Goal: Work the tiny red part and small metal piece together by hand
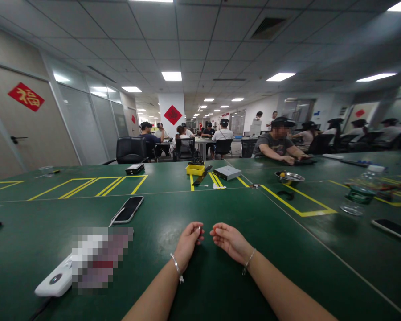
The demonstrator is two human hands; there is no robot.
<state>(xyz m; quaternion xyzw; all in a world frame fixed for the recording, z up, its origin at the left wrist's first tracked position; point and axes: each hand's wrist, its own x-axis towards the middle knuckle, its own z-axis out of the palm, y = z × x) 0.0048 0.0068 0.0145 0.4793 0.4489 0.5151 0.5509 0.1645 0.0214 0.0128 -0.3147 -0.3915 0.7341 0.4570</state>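
Observation:
Both my hands rest on the green table (220, 285) near its front edge, fingertips almost meeting. My left hand (189, 240) is curled, with thumb and finger pinched on something tiny and pale that I cannot make out. My right hand (229, 240) is curled too, its fingertips pressed together toward the left hand; whatever they hold is too small to name. Each wrist wears a thin bracelet.
A black phone (128, 209) lies ahead left; a white device (55, 280) sits at front left. Further back are a yellow tray (195, 169), a grey box (227, 172), a metal bowl (289, 177) and a glass jar (358, 196). Another phone (392, 230) lies right. People sit at far tables.

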